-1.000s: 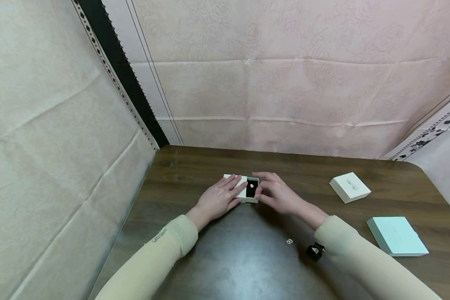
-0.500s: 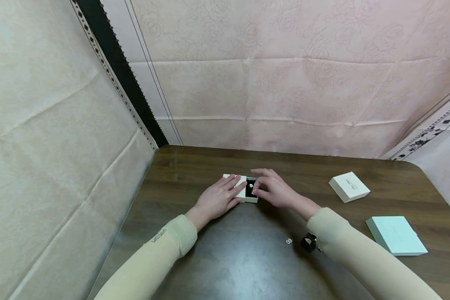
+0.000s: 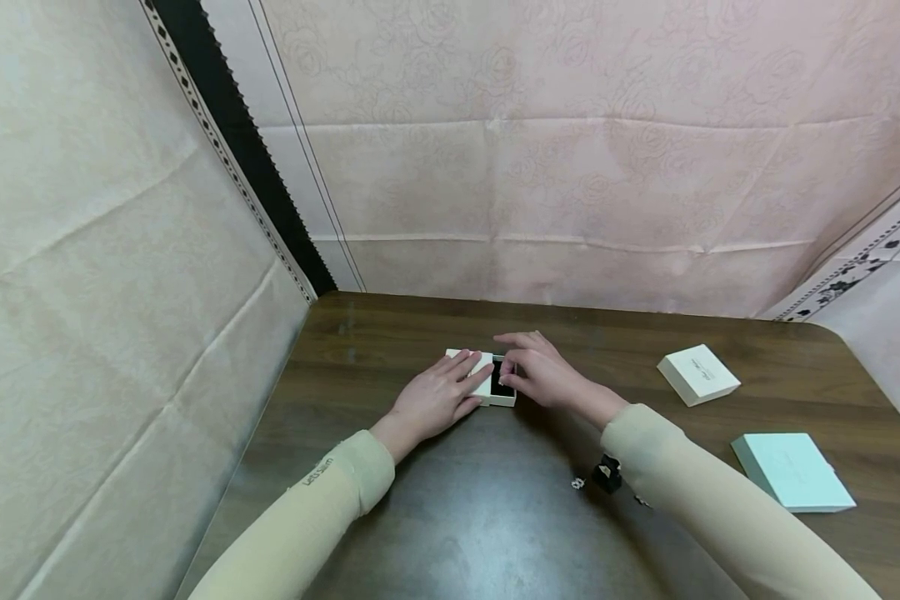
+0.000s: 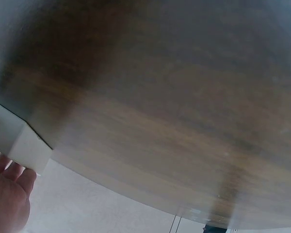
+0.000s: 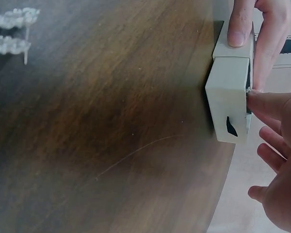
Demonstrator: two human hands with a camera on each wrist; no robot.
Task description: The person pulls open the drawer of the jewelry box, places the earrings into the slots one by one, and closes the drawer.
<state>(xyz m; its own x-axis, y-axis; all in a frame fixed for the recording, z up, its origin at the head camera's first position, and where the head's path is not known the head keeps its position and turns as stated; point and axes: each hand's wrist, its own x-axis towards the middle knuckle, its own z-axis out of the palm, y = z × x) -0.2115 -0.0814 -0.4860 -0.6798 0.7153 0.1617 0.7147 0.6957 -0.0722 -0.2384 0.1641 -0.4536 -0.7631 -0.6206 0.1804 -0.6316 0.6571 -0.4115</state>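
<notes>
A small white jewellery box lies on the table, its drawer pulled partly out to the right over a black insert. My left hand rests across the box's sleeve with fingers spread, thumb against the near side. Over the drawer, my right hand pinches thumb and forefinger at a tiny sparkling earring, mostly hidden by the fingertips. Its other fingers stay raised. Two more sparkling earrings show in the right wrist view, one earring behind the other earring, posts down on the table.
To the right stand a white lidded box and a larger mint-green box. The brown wooden table meets a pale curtain at its back edge. Another pale cloth hangs at the left.
My right hand has shifted left and slightly away from me, from the drawer's right end over the insert. Its fingers now cover the earring seen there before. The left hand stays put.
</notes>
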